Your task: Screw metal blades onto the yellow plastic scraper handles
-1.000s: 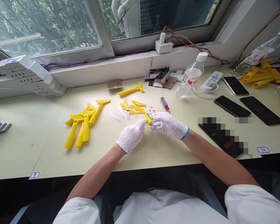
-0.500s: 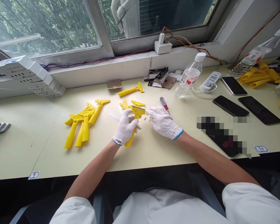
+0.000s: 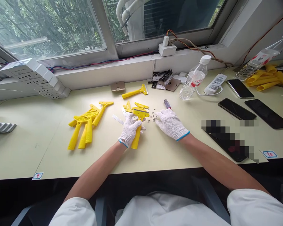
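My gloved left hand (image 3: 129,129) is wrapped round the handle of a yellow scraper (image 3: 137,135), its wide head tilted up and a dark metal strip along the top edge. My gloved right hand (image 3: 171,124) rests palm down at a scatter of small screws (image 3: 154,119). Its fingers are bent together at the screws, and anything between the fingertips is hidden. Just behind that hand lies a screwdriver (image 3: 166,104), partly covered by it. Yellow plastic pieces (image 3: 141,105) and a flat metal blade (image 3: 118,119) lie around the scraper's head.
Several yellow scraper bodies (image 3: 86,125) are piled at left, with another scraper (image 3: 135,92) farther back. A water bottle (image 3: 193,78), power strip (image 3: 215,84) and phones (image 3: 237,109) stand or lie at right. White boxes (image 3: 39,78) are stacked by the window.
My right hand has drawn away from the scraper's head, rightward to the screws. My left hand keeps its hold on the scraper. The whole view has shifted slightly.
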Tool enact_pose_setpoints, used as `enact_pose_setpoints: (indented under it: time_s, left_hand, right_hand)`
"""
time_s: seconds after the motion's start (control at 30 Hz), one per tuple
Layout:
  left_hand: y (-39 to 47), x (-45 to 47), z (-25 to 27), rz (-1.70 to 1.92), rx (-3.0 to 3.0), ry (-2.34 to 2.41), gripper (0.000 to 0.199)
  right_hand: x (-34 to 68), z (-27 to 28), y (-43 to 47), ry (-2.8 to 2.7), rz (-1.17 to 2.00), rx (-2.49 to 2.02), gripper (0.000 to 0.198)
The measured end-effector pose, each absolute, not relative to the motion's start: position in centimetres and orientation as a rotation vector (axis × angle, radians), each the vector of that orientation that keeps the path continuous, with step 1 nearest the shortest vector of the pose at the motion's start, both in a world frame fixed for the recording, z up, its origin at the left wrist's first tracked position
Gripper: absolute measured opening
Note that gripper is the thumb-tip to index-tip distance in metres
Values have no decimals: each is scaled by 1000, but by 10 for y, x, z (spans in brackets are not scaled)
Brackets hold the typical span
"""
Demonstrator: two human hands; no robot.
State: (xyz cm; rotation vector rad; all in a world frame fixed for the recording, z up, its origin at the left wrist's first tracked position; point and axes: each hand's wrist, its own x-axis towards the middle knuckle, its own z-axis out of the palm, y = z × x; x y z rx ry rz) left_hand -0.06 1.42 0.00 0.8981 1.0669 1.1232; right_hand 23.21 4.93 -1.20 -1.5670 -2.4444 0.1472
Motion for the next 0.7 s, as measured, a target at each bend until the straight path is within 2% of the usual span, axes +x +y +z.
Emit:
enact_pose_setpoints:
  time_s: [0.23, 0.7]
  left_hand:
    - [15, -1, -3, 1054, 882, 1060, 67]
    - [16, -3, -8, 1049, 863, 1064, 66]
  right_hand:
    - [228, -19, 56, -2460, 294, -1543, 32]
    - [222, -15, 67, -2540, 304, -1639, 29]
